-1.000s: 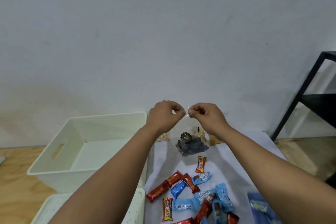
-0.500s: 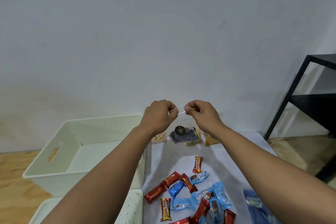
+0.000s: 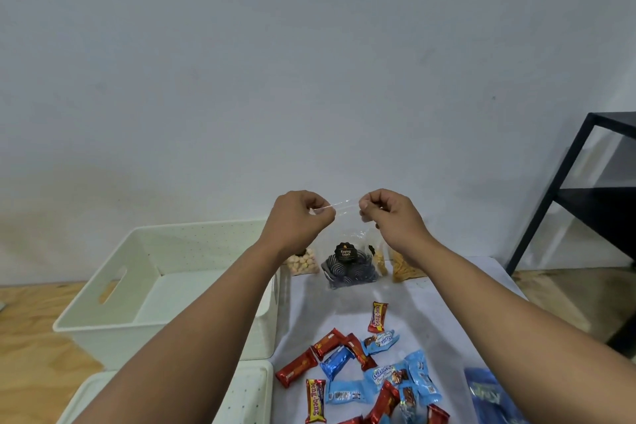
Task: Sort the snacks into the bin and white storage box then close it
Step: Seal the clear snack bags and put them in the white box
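My left hand (image 3: 299, 217) and my right hand (image 3: 387, 217) are raised in front of the wall, each pinching one top corner of a clear snack bag (image 3: 347, 263) that holds dark striped biscuits and carries a black label. The bag hangs between them above the far end of the white cloth. The empty white storage box (image 3: 113, 286) stands at the left. Its lid (image 3: 241, 396) lies in front of it. Several small red, blue and yellow snack packets (image 3: 364, 368) lie scattered on the cloth near me.
Clear bags of pale round snacks (image 3: 303, 263) and of orange sticks (image 3: 404, 268) rest at the far end by the wall. A blue packet (image 3: 488, 396) lies at the right. A black metal shelf (image 3: 585, 196) stands at the right. The floor is wood.
Both hands have pulled a little further apart along the bag's top edge, stretching it. The bag hangs lower and straighter than before.
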